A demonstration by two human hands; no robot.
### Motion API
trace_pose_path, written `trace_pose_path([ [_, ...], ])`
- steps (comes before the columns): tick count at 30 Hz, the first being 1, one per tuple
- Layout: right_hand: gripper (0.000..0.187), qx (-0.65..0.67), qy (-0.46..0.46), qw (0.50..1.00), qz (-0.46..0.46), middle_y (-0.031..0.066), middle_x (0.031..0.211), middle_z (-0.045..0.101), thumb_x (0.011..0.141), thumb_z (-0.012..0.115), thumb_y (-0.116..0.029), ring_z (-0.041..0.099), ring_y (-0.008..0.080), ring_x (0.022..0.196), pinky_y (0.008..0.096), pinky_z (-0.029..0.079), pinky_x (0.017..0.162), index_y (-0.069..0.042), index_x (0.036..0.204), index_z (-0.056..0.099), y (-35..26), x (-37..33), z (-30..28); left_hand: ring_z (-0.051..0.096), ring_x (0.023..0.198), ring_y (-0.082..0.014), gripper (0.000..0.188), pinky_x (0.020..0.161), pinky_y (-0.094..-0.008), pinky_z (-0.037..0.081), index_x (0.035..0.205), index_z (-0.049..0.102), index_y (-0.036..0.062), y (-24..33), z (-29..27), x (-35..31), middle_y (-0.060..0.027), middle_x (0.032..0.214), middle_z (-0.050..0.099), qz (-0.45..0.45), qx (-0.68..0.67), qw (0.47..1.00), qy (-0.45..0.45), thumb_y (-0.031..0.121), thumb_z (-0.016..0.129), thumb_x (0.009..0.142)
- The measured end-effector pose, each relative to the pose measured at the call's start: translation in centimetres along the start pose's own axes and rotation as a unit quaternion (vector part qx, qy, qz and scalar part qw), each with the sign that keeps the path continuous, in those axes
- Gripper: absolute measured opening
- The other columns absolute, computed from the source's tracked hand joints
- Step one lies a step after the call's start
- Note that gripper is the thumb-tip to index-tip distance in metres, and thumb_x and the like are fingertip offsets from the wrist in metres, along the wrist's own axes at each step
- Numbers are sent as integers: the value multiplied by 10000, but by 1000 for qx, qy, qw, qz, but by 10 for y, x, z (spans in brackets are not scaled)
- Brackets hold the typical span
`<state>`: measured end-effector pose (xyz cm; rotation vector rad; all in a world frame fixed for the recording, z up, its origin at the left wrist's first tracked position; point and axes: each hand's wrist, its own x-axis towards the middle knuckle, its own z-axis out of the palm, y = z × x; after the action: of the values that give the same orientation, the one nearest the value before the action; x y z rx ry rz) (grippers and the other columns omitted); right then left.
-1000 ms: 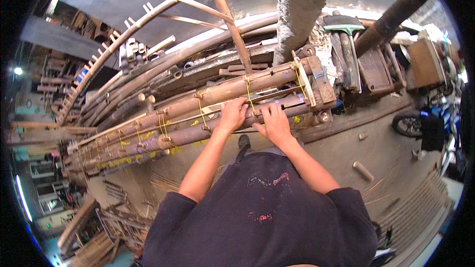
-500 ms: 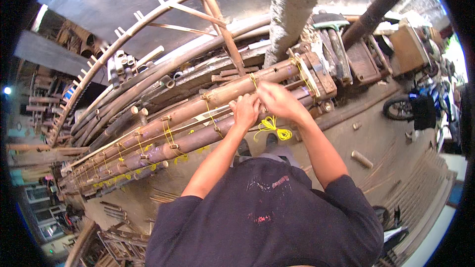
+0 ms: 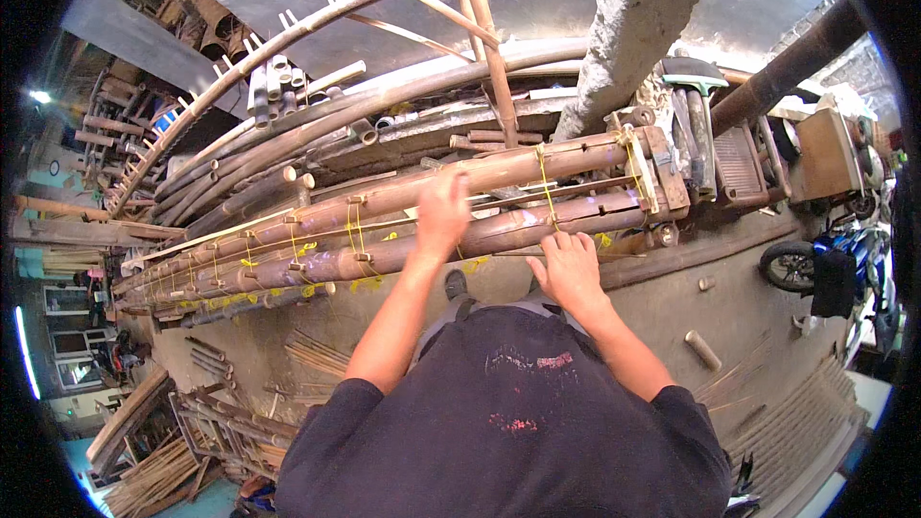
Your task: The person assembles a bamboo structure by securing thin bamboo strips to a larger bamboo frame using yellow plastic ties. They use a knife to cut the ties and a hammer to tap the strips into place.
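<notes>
Two long brown bamboo poles run side by side across the scene, a far pole (image 3: pixel 499 169) and a near pole (image 3: pixel 499 228), tied across by yellow cord (image 3: pixel 549 190) at several points. My left hand (image 3: pixel 442 218) is over the poles, blurred, and its fingers are too smeared to read. At the near pole's lower edge is my right hand (image 3: pixel 570 270), fingers apart and thumb out to the side, beside a cord loop. A thin dark stick (image 3: pixel 518 252) shows on both sides of this hand; whether it is held is unclear. Loose yellow cord (image 3: pixel 604 241) shows just past the fingers.
A wooden end block (image 3: pixel 666 171) closes the poles on the right. Behind them lie curved bamboo lengths (image 3: pixel 384 105) and a pegged arched frame (image 3: pixel 288 36). A concrete pillar (image 3: pixel 628 29) rises at the back. A motorcycle (image 3: pixel 833 264) stands at right; a short bamboo piece (image 3: pixel 703 350) lies on the floor.
My hands, close together at the cord before, have separated: the left moved left along the poles, the right came down to the near pole. The view has turned, shifting the scene rightward.
</notes>
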<state>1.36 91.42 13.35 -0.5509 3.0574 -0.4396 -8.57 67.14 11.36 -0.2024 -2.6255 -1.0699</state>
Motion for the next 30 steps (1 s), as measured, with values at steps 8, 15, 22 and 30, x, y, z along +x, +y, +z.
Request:
trace_pose_path([
  [8, 381, 67, 66, 994, 58, 180, 1020, 580, 854, 721, -343, 555, 366, 1026, 469, 462, 860, -43, 1069, 628, -105, 54, 77, 662, 1023, -363, 250, 888, -484, 451, 1129, 698, 78, -81, -33, -36, -159, 1080, 716, 51, 74, 975, -202, 200, 641, 918],
  [15, 211, 548, 111, 826, 74, 138, 1028, 684, 1000, 496, -125, 600, 283, 819, 382, 497, 787, 22, 937, 634, -129, 69, 44, 667, 901, -301, 137, 764, -448, 380, 970, 700, 117, -78, -23, -43, -90, 947, 716, 82, 55, 987, -128, 214, 631, 903],
  [22, 217, 313, 49, 945, -79, 203, 743, 485, 929, 556, -116, 501, 371, 721, 460, 419, 683, 14, 776, 473, -126, 74, 29, 643, 907, -294, 113, 826, -470, 374, 919, 685, 112, -78, -10, -42, -81, 930, 694, 68, 100, 982, -147, 212, 639, 897],
  [30, 204, 270, -45, 959, -69, 230, 848, 562, 944, 556, -163, 551, 427, 874, 517, 454, 800, 9, 835, 535, -131, 50, 76, 621, 974, -324, 145, 880, -493, 385, 976, 685, 90, -84, -13, -45, -122, 963, 680, 61, 39, 986, -149, 204, 647, 894],
])
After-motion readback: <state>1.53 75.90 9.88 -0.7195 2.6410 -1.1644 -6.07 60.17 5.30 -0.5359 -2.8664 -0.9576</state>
